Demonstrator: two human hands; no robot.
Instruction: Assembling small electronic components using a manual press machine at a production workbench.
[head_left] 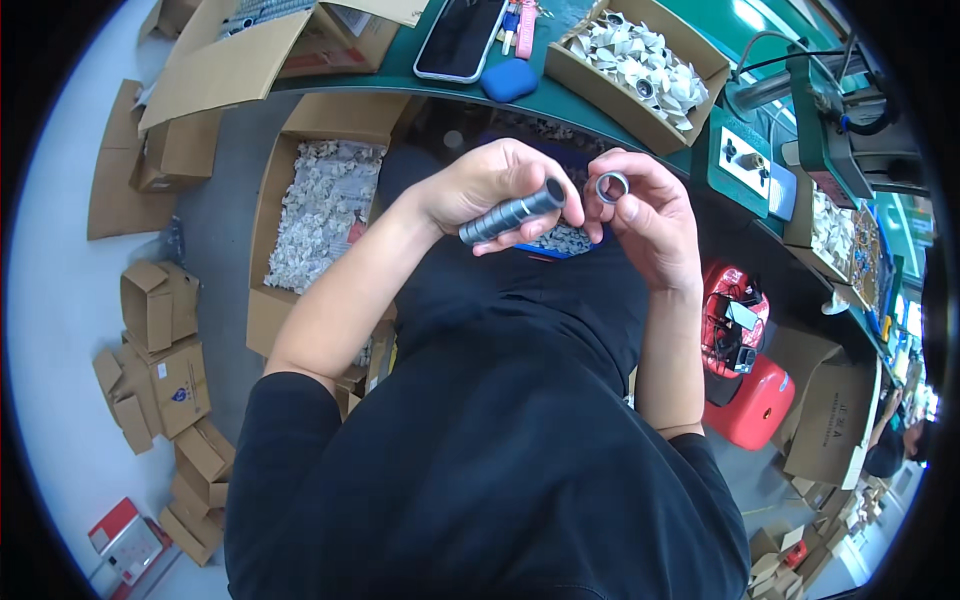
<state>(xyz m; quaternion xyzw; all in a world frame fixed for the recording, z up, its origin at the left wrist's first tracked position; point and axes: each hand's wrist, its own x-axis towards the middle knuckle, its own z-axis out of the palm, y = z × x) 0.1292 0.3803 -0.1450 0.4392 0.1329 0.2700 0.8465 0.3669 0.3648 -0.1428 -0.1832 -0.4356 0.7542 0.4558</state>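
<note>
My left hand (480, 185) grips a dark stack of metal rings (512, 211) that forms a short cylinder, tilted with its open end up and to the right. My right hand (645, 215) pinches a single grey metal ring (611, 186) between thumb and fingertips, just right of the stack's open end and a little apart from it. Both hands are held above my lap, in front of my black shirt. A small pile of pale wrapped pieces (562, 240) lies on something blue just beneath my hands.
A green workbench (560, 100) runs across the top with a phone (460, 38), a blue pouch (508, 78) and a cardboard box of white wrapped parts (635, 65). An open carton of pale pieces (320, 205) stands on the floor at left, among several small boxes. A red container (750, 400) sits at right.
</note>
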